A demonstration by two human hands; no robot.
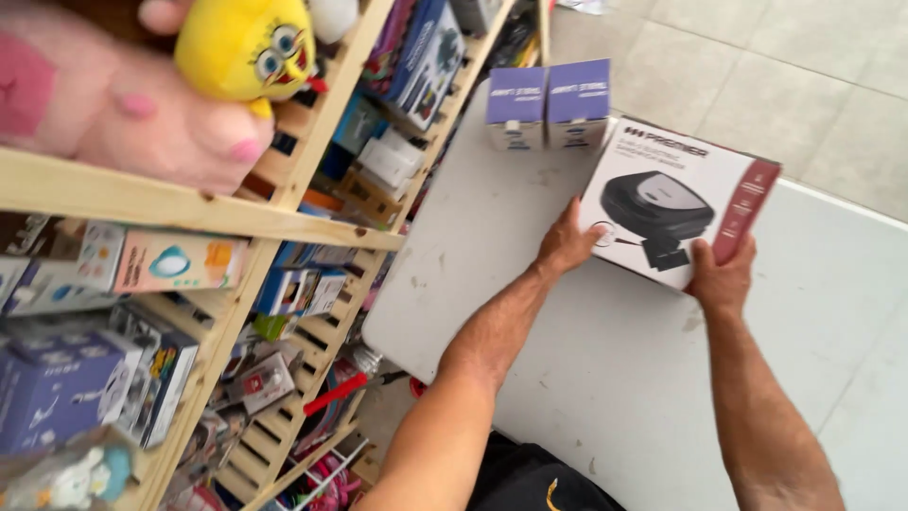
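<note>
The white counter (567,397) carries everything in play, and its near-left edge drops off towards the wooden shelf unit (189,203), so a box nudged that way could slide off, in my judgement. On it lies the white appliance box (676,203), tilted, with a dark red band down its right end and a picture of a black sandwich press on its face. The left hand (566,241) presses flat against the box's left lower edge, fingers spread; the right hand (724,274) clasps the bottom right corner, thumb on top. Both grips sit along one long side only, so the far end could dip or twist if lifted. Just beyond it stand two purple-and-white boxes (549,104), touching each other; pushing the big box forward could knock them over. On the shelf, a pink plush (123,104) and a yellow plush (246,47) overhang the front board and look ready to tumble. Below sit small pastel cartons (161,260) and blue boxes (66,383).
</note>
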